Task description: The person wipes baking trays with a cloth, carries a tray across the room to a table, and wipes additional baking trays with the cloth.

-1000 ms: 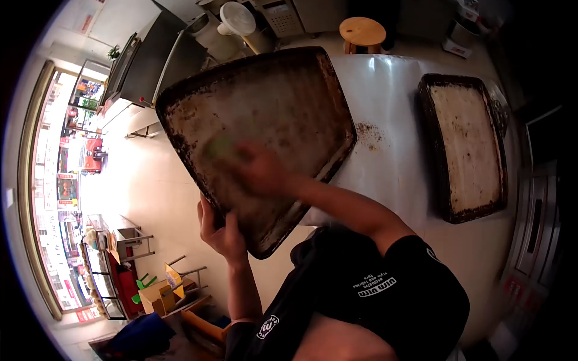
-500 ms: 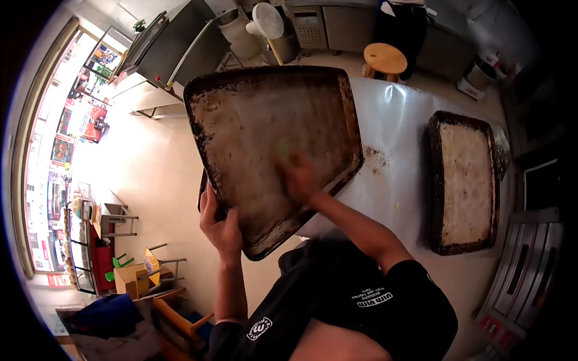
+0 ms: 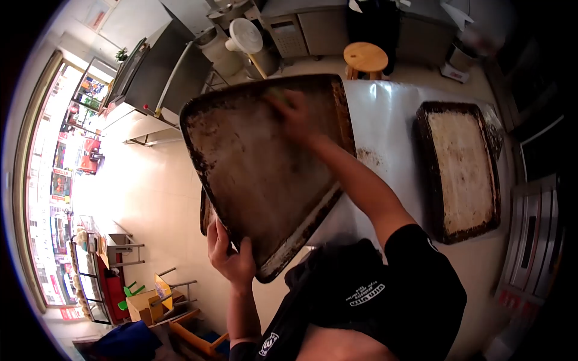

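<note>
A large, dark, stained baking tray (image 3: 265, 174) is held up at a tilt over the left part of the metal table. Its lower left edge is gripped by my left hand (image 3: 232, 259), thumb over the rim and fingers behind. Part of another tray (image 3: 207, 210) shows below that same edge. My right hand (image 3: 296, 117) is closed and presses on the upper inside face of the tray. A small greenish pad (image 3: 277, 96), partly hidden and blurred, shows at its fingers.
On the metal table (image 3: 391, 180) stands another browned baking tray (image 3: 463, 171) at the right, with dark crumbs (image 3: 370, 157) between. A wooden stool (image 3: 365, 57) and a person in dark clothing (image 3: 376, 30) are beyond. Chairs and a cardboard box (image 3: 147, 307) are lower left.
My right hand has moved up across the tray, from its lower middle to near the top edge. The tray has shifted slightly down in view, still in my left hand.
</note>
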`<state>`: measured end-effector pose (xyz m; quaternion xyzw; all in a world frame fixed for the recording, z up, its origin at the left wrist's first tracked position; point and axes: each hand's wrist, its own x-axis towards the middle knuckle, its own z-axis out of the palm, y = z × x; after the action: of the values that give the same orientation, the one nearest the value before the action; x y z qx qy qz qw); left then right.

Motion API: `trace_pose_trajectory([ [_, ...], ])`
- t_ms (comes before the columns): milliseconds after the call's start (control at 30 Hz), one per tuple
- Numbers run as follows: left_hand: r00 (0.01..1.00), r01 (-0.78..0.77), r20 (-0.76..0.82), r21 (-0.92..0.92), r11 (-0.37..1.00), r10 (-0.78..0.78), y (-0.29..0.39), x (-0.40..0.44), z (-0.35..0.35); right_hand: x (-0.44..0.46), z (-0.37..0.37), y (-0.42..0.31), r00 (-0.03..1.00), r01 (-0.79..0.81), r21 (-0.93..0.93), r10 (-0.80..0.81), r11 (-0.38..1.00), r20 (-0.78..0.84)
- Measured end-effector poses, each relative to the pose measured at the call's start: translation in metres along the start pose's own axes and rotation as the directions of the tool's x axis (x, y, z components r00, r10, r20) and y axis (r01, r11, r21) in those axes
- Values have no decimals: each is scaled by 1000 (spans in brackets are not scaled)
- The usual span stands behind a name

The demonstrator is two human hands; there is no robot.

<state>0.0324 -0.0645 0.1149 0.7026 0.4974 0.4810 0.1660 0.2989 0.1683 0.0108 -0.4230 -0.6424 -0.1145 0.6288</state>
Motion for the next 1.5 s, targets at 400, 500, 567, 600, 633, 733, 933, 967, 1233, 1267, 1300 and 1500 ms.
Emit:
trace_pose_trajectory([
  [400, 999, -25, 34, 111, 994, 22, 13, 7, 2, -69, -43, 200, 563, -553, -589, 786, 589, 256],
  [500, 1000, -5, 4, 118, 993, 5, 11, 1, 4, -108, -44, 175, 435, -582, -652, 863, 486, 255],
  [567, 998, 56, -1, 76, 996, -56, 14, 0, 4, -159, -60, 123, 402, -594, -655, 877, 467, 262],
  [600, 995, 96, -36, 34, 995, -95, 10, -3, 4, -183, -71, 99, 337, -569, -705, 902, 422, 268],
  [633, 989, 128, -74, -14, 992, -128, 0, -6, 5, -219, -77, 86, 364, -527, -723, 888, 446, 283],
  [733, 969, 191, -133, -120, 974, -207, -12, -13, 8, -244, -93, 86, 48, -544, -754, 911, 368, 410],
  [933, 993, 94, -74, -9, 996, -95, -10, -16, 2, -109, -81, 101, 717, -639, -381, 697, 668, 20],
  [967, 996, 87, -38, 11, 996, -87, -8, -17, -1, -73, -76, 105, 706, -647, -406, 708, 645, 0],
  [1233, 992, -92, 97, 61, 994, 85, 3, -14, -7, -142, -63, 153, 580, -724, -512, 810, 462, -88],
  [1267, 992, -108, 79, 51, 993, 104, 4, -11, -4, -172, -67, 128, 565, -723, -514, 823, 462, -55],
  [1300, 990, -130, 59, 41, 991, 128, 4, -8, -1, -204, -71, 104, 504, -737, -522, 864, 428, -3],
  [1500, 992, 89, -84, -25, 996, -91, -15, -17, 0, -191, -95, 60, 280, -812, -504, 954, 295, 108],
])
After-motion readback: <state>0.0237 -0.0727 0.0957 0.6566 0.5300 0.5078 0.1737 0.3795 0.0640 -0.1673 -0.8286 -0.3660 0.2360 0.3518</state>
